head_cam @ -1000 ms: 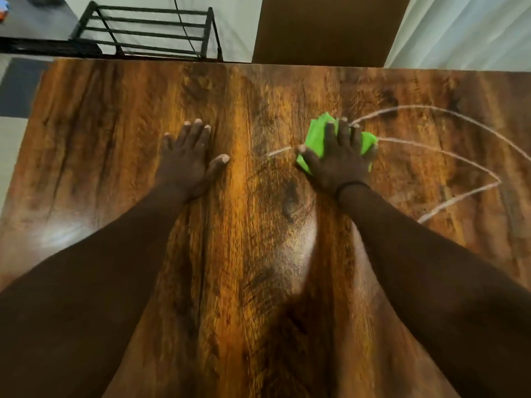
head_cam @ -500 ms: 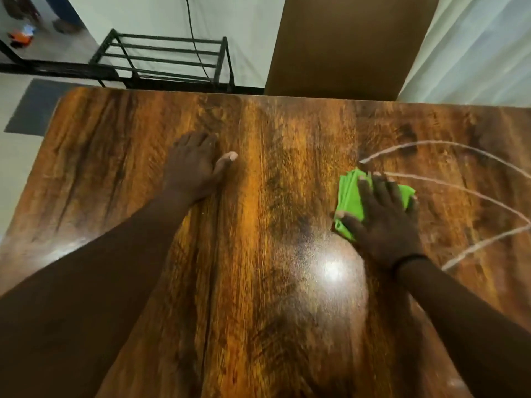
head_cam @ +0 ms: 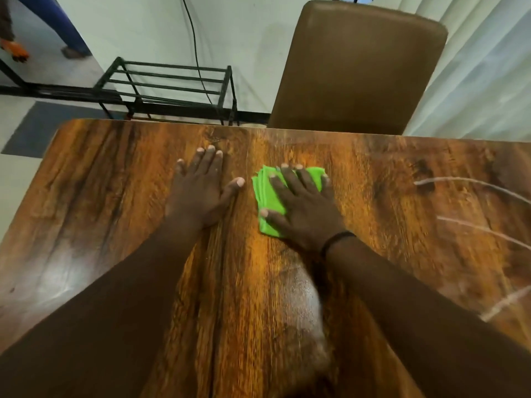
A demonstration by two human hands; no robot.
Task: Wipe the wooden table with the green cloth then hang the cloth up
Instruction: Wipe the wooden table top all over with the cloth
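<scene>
The wooden table [head_cam: 100,196] fills the lower view, its far edge near the top third. A folded green cloth [head_cam: 267,196] lies flat on it near the far middle. My right hand [head_cam: 304,208] presses down on the cloth with fingers spread and straight, covering most of it. My left hand [head_cam: 201,188] lies flat on the bare wood just left of the cloth, thumb pointing toward it. White curved streaks [head_cam: 471,225] mark the table's right side.
A brown padded chair [head_cam: 356,70] stands behind the table's far edge. A black metal rack [head_cam: 172,87] stands on the floor at the back left, with a cable running down the wall. White curtains [head_cam: 482,81] hang at the right. A person's legs show at the far top left.
My right hand slid the cloth left and toward the far edge, close to my left hand. The view has tilted up, showing the chair. The left hand stays flat.
</scene>
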